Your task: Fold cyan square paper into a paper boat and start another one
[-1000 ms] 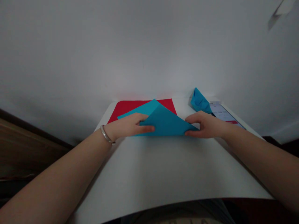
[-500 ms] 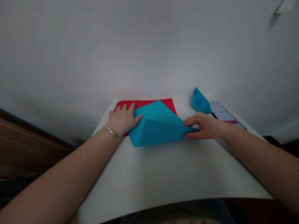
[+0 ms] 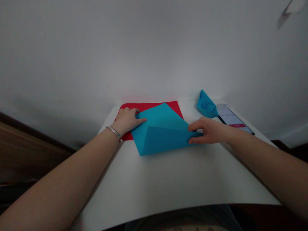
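A sheet of blue paper (image 3: 157, 117) lies partly over red paper, its near side folded up into a raised flap. My left hand (image 3: 127, 119), with a silver bangle at the wrist, rests on the sheet's left corner. Its thumb stretches over the blue surface, apart from the bent fingers. At the opposite corner, my right hand (image 3: 204, 130) pinches the blue paper between thumb and fingers. The flap stands off the lower layer along its left side.
Red paper (image 3: 146, 106) lies under the blue sheet at the back of the white table (image 3: 173, 183). A folded blue paper boat (image 3: 207, 106) stands at the back right, beside a phone (image 3: 234, 120) with a lit screen. A wall rises behind.
My left hand's fingers have drawn in from a flat spread to a bend. The paper's near left corner has shifted slightly towards me. My right hand keeps its pinch, nearly still.
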Motion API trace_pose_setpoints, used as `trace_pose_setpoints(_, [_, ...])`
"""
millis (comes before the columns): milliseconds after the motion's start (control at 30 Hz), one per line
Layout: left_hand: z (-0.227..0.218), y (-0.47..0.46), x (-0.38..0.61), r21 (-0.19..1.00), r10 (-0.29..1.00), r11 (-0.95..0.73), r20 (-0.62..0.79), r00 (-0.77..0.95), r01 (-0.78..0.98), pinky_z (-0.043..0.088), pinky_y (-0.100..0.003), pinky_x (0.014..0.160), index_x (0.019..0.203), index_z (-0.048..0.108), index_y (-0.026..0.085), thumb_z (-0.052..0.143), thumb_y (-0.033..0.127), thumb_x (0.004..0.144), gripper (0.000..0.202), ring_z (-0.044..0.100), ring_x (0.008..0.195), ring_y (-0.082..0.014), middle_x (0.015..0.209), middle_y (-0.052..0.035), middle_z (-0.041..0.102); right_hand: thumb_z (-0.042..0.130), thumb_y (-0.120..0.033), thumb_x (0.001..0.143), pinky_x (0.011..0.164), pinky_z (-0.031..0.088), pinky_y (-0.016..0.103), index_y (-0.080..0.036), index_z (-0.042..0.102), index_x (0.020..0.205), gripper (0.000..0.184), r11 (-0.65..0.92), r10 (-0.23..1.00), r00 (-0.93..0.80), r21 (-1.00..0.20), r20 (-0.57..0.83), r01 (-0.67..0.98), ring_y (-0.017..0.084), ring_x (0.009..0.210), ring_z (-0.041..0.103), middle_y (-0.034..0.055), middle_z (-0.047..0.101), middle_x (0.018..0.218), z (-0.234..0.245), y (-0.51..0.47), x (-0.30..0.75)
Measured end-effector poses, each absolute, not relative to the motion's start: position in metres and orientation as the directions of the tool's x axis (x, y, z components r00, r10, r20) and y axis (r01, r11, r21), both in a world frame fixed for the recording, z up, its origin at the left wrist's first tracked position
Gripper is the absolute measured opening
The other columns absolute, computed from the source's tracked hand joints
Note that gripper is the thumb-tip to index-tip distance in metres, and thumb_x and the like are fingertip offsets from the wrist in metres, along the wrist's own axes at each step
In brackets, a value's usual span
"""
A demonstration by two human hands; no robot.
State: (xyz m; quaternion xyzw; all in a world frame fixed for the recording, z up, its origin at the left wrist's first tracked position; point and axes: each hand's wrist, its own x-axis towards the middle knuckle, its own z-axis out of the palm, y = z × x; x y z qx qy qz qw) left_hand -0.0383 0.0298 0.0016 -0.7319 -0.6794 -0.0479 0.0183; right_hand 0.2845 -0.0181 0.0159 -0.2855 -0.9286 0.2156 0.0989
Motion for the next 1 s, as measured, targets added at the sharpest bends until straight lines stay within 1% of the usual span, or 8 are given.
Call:
trace_pose_setpoints(133, [0.0,0.033,-0.04,0.16,0.99,-0.107,0.108,0.091,0.981,0.044,-0.047,0.084,0.11,0.063,0.016,0.056,0.059,0.074,0.057,0.057,0.098,-0.0348,0.104,-0.0157,0.065,0.058,-0.048,0.083,0.051,0.027,0.025,-0.017,0.062,0.073,0.033,0.739,0.584,-0.81,-0.441,0.043,0.509,0.009,0.053,0.042,-0.0034,0.05,0.061,0.015,-0.017,0.283])
trace_pose_setpoints(267, [0.005,0.026,-0.032,0.246,0.966,-0.24,0.152,0.207,0.939,0.046,-0.038,0.077,0.095,0.064,0.016,0.055,0.045,0.077,0.035,0.06,0.087,-0.026,0.094,-0.0096,0.066,0.058,-0.048,0.083,0.052,0.028,0.025,-0.018,0.062,0.074,0.032,0.744,0.582,-0.811,-0.443,0.059,0.501,0.009,0.054,0.043,-0.0032,0.053,0.062,0.016,-0.018,0.283])
trace_pose_setpoints(300, [0.007,0.022,-0.028,0.265,0.959,-0.269,0.162,0.232,0.926,0.047,-0.034,0.076,0.095,0.063,0.017,0.053,0.042,0.078,0.031,0.06,0.086,-0.0235,0.095,-0.0071,0.066,0.058,-0.049,0.083,0.052,0.029,0.026,-0.018,0.063,0.074,0.033,0.744,0.58,-0.812,-0.449,0.067,0.495,0.009,0.055,0.044,-0.003,0.054,0.063,0.018,-0.019,0.282])
trace_pose_setpoints(433, [0.016,0.005,-0.014,0.511,0.905,-0.425,0.216,0.368,0.747,0.048,-0.031,0.071,0.097,0.06,0.017,0.052,0.033,0.078,0.026,0.06,0.083,-0.0204,0.093,-0.0035,0.066,0.06,-0.051,0.082,0.053,0.032,0.026,-0.019,0.064,0.074,0.033,0.722,0.607,-0.79,-0.48,0.093,0.498,0.01,0.056,0.048,-0.0025,0.057,0.063,0.027,-0.022,0.281])
trace_pose_setpoints(600, [0.019,-0.003,0.0,0.745,0.873,-0.423,0.184,0.451,0.515,0.051,-0.031,0.077,0.111,0.056,0.02,0.063,0.03,0.074,0.039,0.063,0.091,-0.021,0.104,-0.0031,0.067,0.062,-0.049,0.08,0.053,0.038,0.027,-0.022,0.067,0.081,0.028,0.733,0.644,-0.745,-0.42,0.174,0.536,0.014,0.059,0.055,-0.0003,0.061,0.067,0.038,-0.018,0.279])
trace_pose_setpoints(767, [0.017,-0.005,0.007,0.865,0.834,-0.347,0.108,0.541,0.362,0.053,-0.032,0.082,0.119,0.05,0.024,0.06,0.024,0.079,0.04,0.063,0.101,-0.0197,0.119,-0.0062,0.064,0.059,-0.041,0.084,0.083,0.046,0.039,-0.023,0.065,0.085,0.019,0.771,0.635,-0.669,-0.264,0.385,0.579,0.024,0.096,0.06,0.0071,0.068,0.1,0.04,-0.013,0.274])
trace_pose_setpoints(900, [0.008,0.0,0.006,0.891,0.819,-0.341,0.124,0.56,0.301,0.053,-0.034,0.085,0.12,0.051,0.025,0.056,0.026,0.084,0.036,0.062,0.106,-0.0206,0.125,-0.0078,0.061,0.056,-0.036,0.085,0.102,0.037,0.048,-0.02,0.061,0.08,0.018,0.75,0.653,-0.624,-0.251,0.43,0.612,0.03,0.126,0.045,0.0125,0.052,0.136,0.03,-0.008,0.269])
trace_pose_setpoints(1000, [0.0,0.008,0.003,0.881,0.801,-0.377,0.155,0.578,0.287,0.052,-0.033,0.088,0.117,0.054,0.024,0.06,0.024,0.08,0.037,0.061,0.107,-0.0202,0.123,-0.0077,0.062,0.056,-0.036,0.084,0.099,0.04,0.048,-0.019,0.062,0.088,0.018,0.7,0.707,-0.599,-0.25,0.376,0.669,0.031,0.118,0.052,0.0139,0.06,0.125,0.02,-0.003,0.266])
